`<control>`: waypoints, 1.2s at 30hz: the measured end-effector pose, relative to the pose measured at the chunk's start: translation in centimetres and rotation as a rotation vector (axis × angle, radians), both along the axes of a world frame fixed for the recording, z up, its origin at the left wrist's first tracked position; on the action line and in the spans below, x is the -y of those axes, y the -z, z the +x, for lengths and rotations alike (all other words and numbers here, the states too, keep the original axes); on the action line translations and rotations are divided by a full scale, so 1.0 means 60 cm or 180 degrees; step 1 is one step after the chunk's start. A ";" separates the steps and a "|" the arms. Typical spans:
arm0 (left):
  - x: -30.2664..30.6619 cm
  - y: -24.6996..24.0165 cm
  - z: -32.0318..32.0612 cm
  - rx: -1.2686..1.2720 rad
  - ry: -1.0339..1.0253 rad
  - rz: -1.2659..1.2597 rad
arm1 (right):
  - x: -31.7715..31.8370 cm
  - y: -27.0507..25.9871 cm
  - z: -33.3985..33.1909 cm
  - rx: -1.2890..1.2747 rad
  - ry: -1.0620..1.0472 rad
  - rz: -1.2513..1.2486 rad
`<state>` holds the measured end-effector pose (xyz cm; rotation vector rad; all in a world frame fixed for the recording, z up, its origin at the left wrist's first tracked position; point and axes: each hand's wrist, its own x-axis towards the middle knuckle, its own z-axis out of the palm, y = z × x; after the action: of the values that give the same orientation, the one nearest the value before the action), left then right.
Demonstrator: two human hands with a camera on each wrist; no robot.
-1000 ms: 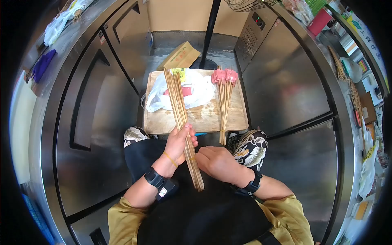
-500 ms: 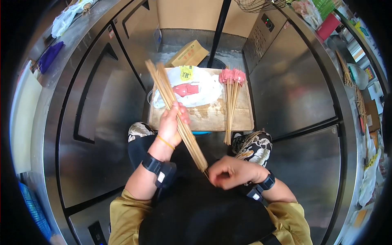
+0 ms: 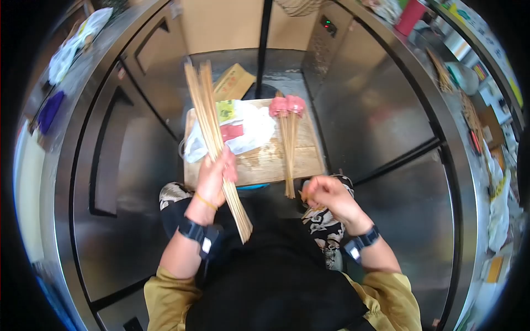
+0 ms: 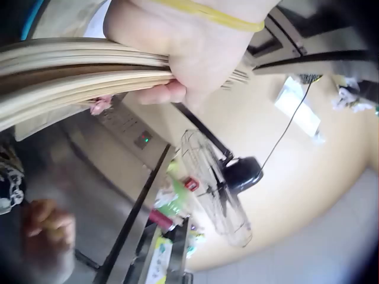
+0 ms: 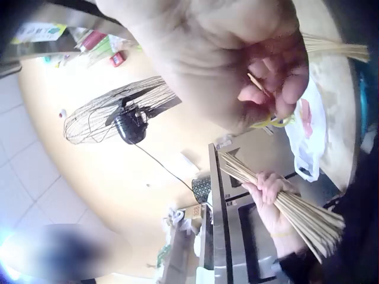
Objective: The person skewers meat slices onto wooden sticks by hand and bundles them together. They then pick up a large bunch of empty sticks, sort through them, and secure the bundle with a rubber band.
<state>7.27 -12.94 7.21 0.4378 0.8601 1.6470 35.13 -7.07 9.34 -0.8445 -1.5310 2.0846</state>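
My left hand (image 3: 216, 170) grips a bundle of bare bamboo skewers (image 3: 204, 110) around the middle, their far ends spread apart over the wooden board (image 3: 256, 171). A yellow rubber band circles the left wrist. To the right, above the patterned trousers, my right hand (image 3: 331, 196) is raised with its fingers curled in. In the right wrist view a yellow rubber band (image 5: 273, 123) is pinched at those fingertips. On the board lie skewers tipped with flat pink pieces (image 3: 287, 106), and a white plastic bag (image 3: 256, 129) with more pink pieces (image 3: 232, 132) on it.
Steel cabinets (image 3: 381, 99) stand close on both sides. Behind the board are a cardboard piece (image 3: 234, 83) and the black pole (image 3: 264, 49) of a wire-caged fan (image 5: 127, 112). More skewer bundles (image 3: 439, 71) lie on the right counter.
The right hand has slid down off the bundle's near end and moved away rightward, with the yellow band gone from the skewers. The left hand has shifted left, and the skewers' far ends have fanned out.
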 end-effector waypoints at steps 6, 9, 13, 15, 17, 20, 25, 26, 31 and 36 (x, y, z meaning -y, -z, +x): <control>0.041 -0.035 0.089 -0.0818 0.0783 -0.0011 | -0.011 -0.016 -0.067 -0.0114 -0.0011 -0.0031; 0.044 -0.045 0.091 -0.1061 0.0880 -0.0085 | -0.001 -0.018 -0.081 -0.0178 -0.0102 -0.0084; 0.047 -0.039 0.089 -0.1214 0.1103 -0.0198 | 0.010 -0.014 -0.086 -0.0165 -0.0076 -0.0123; 0.047 -0.038 0.091 -0.1326 0.1063 -0.0251 | 0.016 -0.013 -0.089 -0.0124 -0.0010 -0.0077; 0.047 -0.034 0.094 -0.1327 0.0975 -0.0267 | 0.022 -0.009 -0.092 -0.0081 0.0083 0.0022; 0.047 -0.027 0.095 -0.1211 0.0832 -0.0243 | 0.026 -0.004 -0.094 0.0213 0.0294 0.0415; 0.048 -0.016 0.096 -0.0898 0.0858 -0.0158 | 0.028 -0.004 -0.100 0.0206 0.0305 0.0629; 0.049 -0.016 0.095 -0.0802 0.0821 -0.0204 | 0.027 -0.001 -0.100 0.0218 0.0341 0.0648; 0.050 -0.028 0.094 -0.0679 0.0826 -0.0288 | 0.023 0.004 -0.101 0.0477 0.0338 0.0867; 0.042 -0.011 0.093 -0.0861 0.0873 -0.0269 | 0.025 -0.008 -0.103 0.0764 0.0255 0.1087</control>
<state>12.84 -15.48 7.84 0.6986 1.0164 1.3125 28.97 -8.60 9.83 -1.0302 -1.8747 1.6448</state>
